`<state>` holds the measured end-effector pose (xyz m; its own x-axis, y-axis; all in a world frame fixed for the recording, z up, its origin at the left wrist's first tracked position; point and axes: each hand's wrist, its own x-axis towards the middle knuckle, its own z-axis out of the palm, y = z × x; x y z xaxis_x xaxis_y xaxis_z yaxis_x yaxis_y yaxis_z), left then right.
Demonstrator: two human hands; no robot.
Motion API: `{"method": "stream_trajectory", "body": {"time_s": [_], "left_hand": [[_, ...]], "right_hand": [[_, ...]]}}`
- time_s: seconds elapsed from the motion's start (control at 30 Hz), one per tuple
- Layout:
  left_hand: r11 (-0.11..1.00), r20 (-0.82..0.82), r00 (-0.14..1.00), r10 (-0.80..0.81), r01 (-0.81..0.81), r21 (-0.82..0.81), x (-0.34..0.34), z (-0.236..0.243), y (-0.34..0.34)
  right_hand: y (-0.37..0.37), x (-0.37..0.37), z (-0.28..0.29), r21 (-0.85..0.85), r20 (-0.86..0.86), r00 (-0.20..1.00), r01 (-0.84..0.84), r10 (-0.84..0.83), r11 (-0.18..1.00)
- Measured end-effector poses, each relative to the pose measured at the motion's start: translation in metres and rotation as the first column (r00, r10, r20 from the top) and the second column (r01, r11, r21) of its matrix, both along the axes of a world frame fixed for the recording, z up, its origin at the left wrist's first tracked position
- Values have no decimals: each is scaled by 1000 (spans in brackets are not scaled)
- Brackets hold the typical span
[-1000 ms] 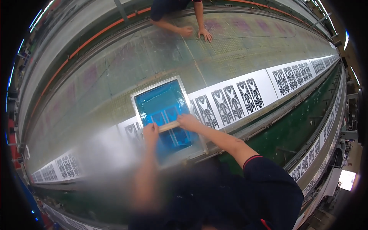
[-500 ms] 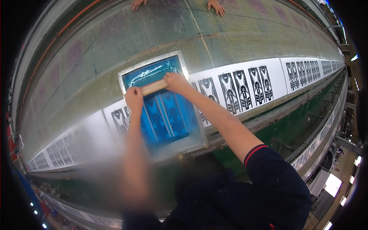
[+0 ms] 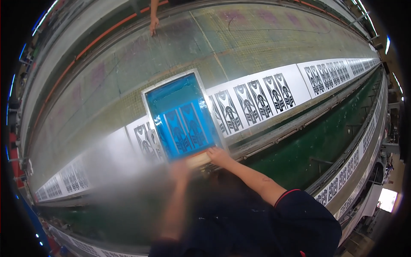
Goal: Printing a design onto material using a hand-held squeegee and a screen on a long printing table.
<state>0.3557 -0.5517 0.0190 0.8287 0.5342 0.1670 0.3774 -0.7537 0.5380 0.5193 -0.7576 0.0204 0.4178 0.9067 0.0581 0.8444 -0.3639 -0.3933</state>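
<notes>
A silkscreen frame [image 3: 210, 104] with pale edges and translucent blue mesh [image 3: 173, 97] lies on white printed sheets. Dark patterned panels show through the mesh, which has a darker blue band at its far end. At the near end of the screen is a squeegee [image 3: 198, 160] with a pale wooden handle. My right hand [image 3: 219, 156] grips the right end of the handle. On its left end is my left hand [image 3: 180, 170], closed around it but hazy behind a blurred patch.
White sheets [image 3: 303, 91] with black printed panels run in a row along the long greenish table [image 3: 124, 79]. A metal rail [image 3: 274, 140] follows its near edge. Across the table, another person's hand [image 3: 154, 26] rests on the surface. A second printed row [image 3: 342, 185] lies at lower right.
Both hands have drawn the squeegee from the far part of the screen toward me, to its near end. Across the table, only one of the other person's two hands still shows.
</notes>
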Motion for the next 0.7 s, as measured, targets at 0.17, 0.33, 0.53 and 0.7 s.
{"method": "stream_trajectory", "body": {"time_s": [0.17,0.33,0.53,0.7], "left_hand": [[1000,81,997,6,-5,-7,-2,15,-33],[890,82,889,450,-454,43,2,30,-48],[316,8,342,940,-858,-405,-28,-71,-33],[215,-372,359,856,-902,-375,26,-55,-81]], "right_hand": [[-28,-18,-13,113,82,991,100,-110,989],[-15,-27,17,-82,-153,972,169,-180,982],[4,-17,57,-16,-337,939,-84,74,996],[-14,61,71,71,-398,882,-244,251,967]]}}
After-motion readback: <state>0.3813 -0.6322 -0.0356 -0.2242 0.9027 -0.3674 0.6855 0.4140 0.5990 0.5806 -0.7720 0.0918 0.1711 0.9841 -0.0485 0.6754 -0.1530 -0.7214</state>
